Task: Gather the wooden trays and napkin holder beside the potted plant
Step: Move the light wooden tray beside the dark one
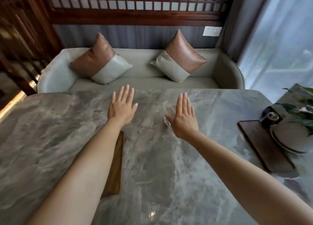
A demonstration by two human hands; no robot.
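Both my arms stretch out over a grey marble table (pixel 50 140). My left hand (pixel 122 106) hovers flat with fingers spread, holding nothing. My right hand (pixel 183 116) is also flat and empty, above a clear glass (pixel 166 120) that shows at its thumb side. A light wooden tray (pixel 116 165) lies under my left forearm, mostly hidden. A dark wooden tray (pixel 259 145) rests at the table's right side, carrying grey plates (pixel 289 136). The potted plant (pixel 303 109) stands at the right edge behind it. I cannot make out a napkin holder.
A dark round pot with a shiny lid (pixel 271 116) sits at the dark tray's far end. Another clear glass (pixel 152 213) stands near the front edge. Beyond the table is a grey sofa (pixel 144 82) with two cushions; a curtained window is on the right.
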